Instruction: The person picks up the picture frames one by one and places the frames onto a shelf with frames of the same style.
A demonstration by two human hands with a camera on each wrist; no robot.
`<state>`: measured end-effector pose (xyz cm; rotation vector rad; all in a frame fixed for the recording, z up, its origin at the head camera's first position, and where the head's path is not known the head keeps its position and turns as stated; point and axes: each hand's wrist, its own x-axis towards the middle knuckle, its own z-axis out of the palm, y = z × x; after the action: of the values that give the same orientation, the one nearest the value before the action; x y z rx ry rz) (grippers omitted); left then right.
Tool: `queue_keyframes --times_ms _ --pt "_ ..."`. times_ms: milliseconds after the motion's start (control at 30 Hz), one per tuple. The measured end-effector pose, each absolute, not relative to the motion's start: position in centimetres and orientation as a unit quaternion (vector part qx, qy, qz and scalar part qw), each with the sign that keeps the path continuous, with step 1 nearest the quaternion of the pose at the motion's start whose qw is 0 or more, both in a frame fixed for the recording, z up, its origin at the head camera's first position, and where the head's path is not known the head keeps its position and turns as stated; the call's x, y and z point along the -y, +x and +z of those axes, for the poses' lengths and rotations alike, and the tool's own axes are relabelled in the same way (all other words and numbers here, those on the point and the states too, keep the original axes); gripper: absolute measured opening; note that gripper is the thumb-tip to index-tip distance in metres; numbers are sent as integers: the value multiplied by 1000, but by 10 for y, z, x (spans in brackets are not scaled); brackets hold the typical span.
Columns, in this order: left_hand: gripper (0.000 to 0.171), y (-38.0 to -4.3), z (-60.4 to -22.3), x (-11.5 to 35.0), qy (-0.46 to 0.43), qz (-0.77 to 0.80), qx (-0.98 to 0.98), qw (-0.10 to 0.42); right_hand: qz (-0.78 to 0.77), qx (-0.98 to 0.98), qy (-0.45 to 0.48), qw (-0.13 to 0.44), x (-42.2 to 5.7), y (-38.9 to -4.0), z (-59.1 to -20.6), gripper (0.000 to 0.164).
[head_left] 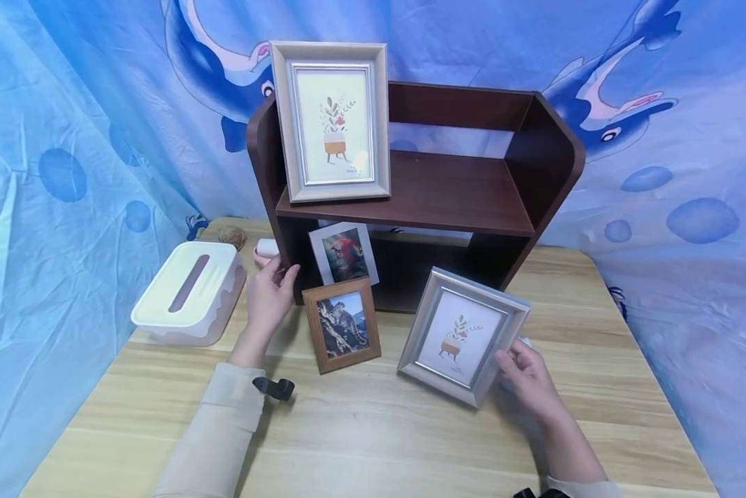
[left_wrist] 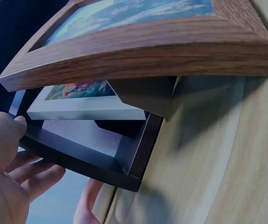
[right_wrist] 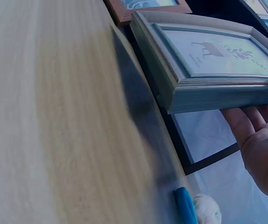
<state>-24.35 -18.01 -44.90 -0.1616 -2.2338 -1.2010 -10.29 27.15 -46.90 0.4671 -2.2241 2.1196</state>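
Frames, 4: one pale frame (head_left: 333, 124) on the upper shelf; one white-bordered frame (head_left: 346, 254) at the lower opening; one wooden frame (head_left: 341, 325) on the bench (head_left: 360, 443); one silver frame (head_left: 464, 337), tilted, in the right hand (head_left: 528, 377), fingers bent behind, thumb in front. Left hand (head_left: 269, 297): fingers and thumb pinch the left panel of one shelf unit (head_left: 466, 194). Lidded box (head_left: 186, 287): 1.

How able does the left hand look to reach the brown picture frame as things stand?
Likely yes: the brown frame stands close beside the left hand with nothing visible between, though that hand holds the side of the shelf.
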Motion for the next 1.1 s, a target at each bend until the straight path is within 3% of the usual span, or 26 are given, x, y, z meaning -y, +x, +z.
queue_keyframes --times_ms 233,567,800,1100 --pt "17 -245 -453 181 -83 -423 839 331 732 646 210 45 -269 -97 -456 40" --pt "17 -244 -453 181 -79 -419 842 330 815 486 315 8 -262 -94 -421 37" --pt "15 -243 -453 182 -85 -412 843 334 852 428 302 7 -260 -86 -389 36" --pt "15 -243 -453 182 -86 -407 844 339 879 395 254 82 -253 -83 -335 33"
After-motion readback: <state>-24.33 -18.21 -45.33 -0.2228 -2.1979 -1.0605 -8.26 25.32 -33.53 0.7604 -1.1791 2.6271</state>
